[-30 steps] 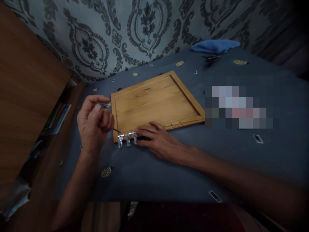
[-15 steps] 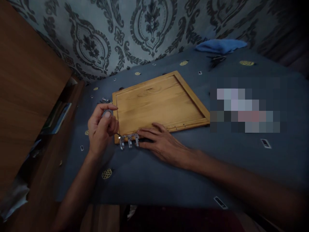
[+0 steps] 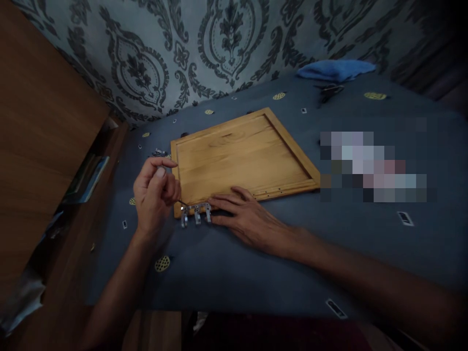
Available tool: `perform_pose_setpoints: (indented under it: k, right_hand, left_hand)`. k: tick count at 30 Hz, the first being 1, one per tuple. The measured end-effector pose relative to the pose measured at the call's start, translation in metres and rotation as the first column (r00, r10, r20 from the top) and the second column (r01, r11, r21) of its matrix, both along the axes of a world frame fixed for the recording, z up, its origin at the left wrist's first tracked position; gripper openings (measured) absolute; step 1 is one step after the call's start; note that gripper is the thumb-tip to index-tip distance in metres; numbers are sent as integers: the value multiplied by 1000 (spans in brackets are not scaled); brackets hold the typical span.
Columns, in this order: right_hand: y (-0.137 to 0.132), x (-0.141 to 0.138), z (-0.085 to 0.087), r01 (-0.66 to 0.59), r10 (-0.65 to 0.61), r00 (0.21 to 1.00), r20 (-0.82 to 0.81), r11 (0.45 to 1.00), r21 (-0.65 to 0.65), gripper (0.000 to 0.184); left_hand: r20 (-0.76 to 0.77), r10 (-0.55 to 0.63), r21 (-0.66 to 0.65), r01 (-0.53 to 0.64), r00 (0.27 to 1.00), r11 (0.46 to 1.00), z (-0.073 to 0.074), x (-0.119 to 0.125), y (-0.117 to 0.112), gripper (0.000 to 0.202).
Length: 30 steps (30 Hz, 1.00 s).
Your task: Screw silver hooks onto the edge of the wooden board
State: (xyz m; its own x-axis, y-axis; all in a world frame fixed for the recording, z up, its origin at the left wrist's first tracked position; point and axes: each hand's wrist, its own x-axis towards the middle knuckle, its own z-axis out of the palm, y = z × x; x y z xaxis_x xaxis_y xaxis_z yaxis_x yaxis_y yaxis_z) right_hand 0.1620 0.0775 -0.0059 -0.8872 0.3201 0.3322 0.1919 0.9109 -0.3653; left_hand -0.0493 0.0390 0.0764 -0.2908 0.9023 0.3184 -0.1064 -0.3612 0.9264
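A wooden panel (image 3: 234, 156) with a raised frame lies on the blue cloth. At its near left corner sits a shiny metal strip (image 3: 196, 208) with three curved hooks hanging over the edge. My left hand (image 3: 155, 192) is closed above this corner. Out of its curled fingers a thin dark shaft (image 3: 183, 203) points down at the strip's left end; the rest of that tool is hidden in the hand. My right hand (image 3: 248, 219) lies flat across the panel's near edge, fingers stretched out, their tips beside the strip's right end.
A patterned blue cloth (image 3: 256, 282) covers the table. Small metal parts (image 3: 158, 153) lie beyond my left hand. A blue rag (image 3: 336, 70) and a dark object (image 3: 329, 91) are at the back right. To the left stands a wooden cabinet (image 3: 44, 136). A patch on the right is pixelated.
Hardly anything differs. My left hand and the thin shaft have shifted very slightly over the strip's left end. The right hand and the panel stay in place.
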Motion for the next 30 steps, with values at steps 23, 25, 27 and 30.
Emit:
perform_pose_setpoints:
  k: [23,25,27,30]
  right_hand:
    - [1,0,-4,0,0,1000,-9,1000,21,42]
    - [0,-1,-3,4,-4,1000,-14,1000,17,41]
    - [0,-1,-3,6,-6,1000,-14,1000,14,40]
    - [0,0,-3,3,-3,1000,-5,1000,8,40]
  left_hand:
    - [49,161,68,-164,986,984,-8,-4,12,32]
    - [89,192,78,-199,977,977,-13,-10,17,38]
    - [135,225,54,-234,965,971,-19,-18,23,41]
    - [188,297,-28,-297,936,954,-28,-34,30,46]
